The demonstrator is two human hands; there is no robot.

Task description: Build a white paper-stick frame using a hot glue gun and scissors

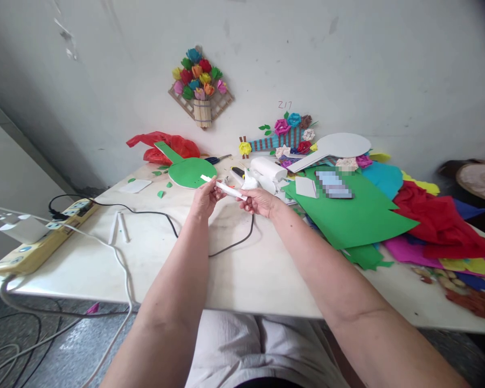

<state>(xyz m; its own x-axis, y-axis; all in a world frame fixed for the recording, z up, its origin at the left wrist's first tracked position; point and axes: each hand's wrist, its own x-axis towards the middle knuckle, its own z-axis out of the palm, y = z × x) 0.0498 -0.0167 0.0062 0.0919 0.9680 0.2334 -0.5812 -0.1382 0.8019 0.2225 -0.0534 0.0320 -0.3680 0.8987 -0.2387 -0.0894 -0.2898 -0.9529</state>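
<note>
My left hand pinches one end of a narrow white paper strip, which looks folded or rolled. The fingers of my right hand are closed on its other end, so the strip is held above the table, slanting down to the right. Just behind my left hand lies a green paddle-shaped cutout with a white edge. Two similar white strips lie on the table to the left. A white roll is beyond my right hand.
A yellow power strip with plugs and cords sits at left; a black cord crosses the table. Green sheets, a phone, a white paddle cutout and red crepe paper pile up at right. Paper flowers hang on the wall.
</note>
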